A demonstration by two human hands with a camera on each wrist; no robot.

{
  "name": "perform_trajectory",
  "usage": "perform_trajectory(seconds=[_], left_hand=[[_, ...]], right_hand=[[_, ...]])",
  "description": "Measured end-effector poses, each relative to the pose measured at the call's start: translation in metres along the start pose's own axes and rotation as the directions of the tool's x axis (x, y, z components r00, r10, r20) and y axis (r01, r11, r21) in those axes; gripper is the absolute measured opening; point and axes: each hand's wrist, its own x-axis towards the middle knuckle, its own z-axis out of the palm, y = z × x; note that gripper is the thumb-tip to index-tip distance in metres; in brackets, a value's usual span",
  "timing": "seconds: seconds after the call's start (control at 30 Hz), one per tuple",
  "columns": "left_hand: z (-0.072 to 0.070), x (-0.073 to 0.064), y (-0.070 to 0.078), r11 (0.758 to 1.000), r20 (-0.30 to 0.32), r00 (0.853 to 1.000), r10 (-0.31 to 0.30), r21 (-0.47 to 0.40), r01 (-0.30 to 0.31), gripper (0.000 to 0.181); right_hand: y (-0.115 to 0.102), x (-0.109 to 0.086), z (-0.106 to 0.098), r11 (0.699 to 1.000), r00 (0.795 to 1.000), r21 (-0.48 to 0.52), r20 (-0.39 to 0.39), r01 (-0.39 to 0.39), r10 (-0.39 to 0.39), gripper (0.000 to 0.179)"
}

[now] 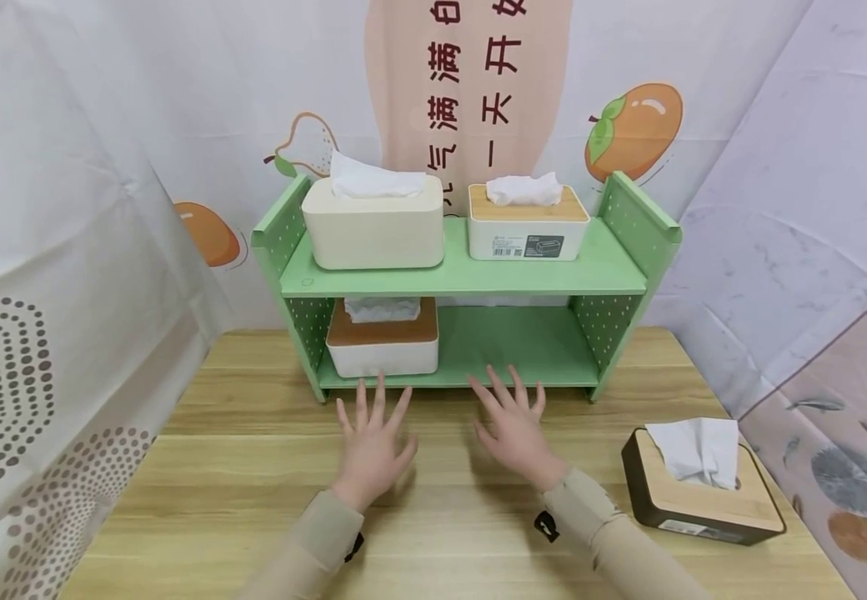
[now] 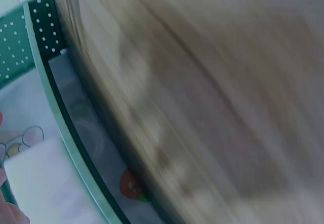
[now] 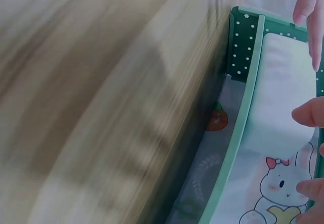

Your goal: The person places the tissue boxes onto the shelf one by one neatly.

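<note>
My left hand (image 1: 372,454), fingers spread and holding nothing, reaches over the wooden table in front of a green two-tier shelf (image 1: 471,283). Its fingertips come near the lower tissue box (image 1: 383,358), white with a brown wooden lid, at the left of the bottom tier. To the right, my right hand (image 1: 516,433) has spread fingers pointing at the shelf's front edge, also holding nothing. In the right wrist view, its fingers (image 3: 308,113) overlap a white box (image 3: 281,89) on the shelf. Only a few fingertips (image 2: 15,215) of the left hand show in the left wrist view.
A cream tissue box (image 1: 373,233) stands on the top tier's left, and a white one with a wooden lid (image 1: 528,233) on its right. A black tissue box with a wooden lid (image 1: 704,483) sits on the table (image 1: 246,467) at right. Printed curtains (image 1: 216,100) surround the table.
</note>
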Motion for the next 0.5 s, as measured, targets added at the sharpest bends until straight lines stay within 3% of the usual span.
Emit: perform_trajectory(seconds=[0.5], left_hand=[[0.016,0.001,0.044,0.999,0.052,0.998,0.026,-0.042,-0.024,0.072]], right_hand=[[0.042,-0.038,-0.027,0.998,0.996,0.049,-0.078,-0.041,0.045,0.066]])
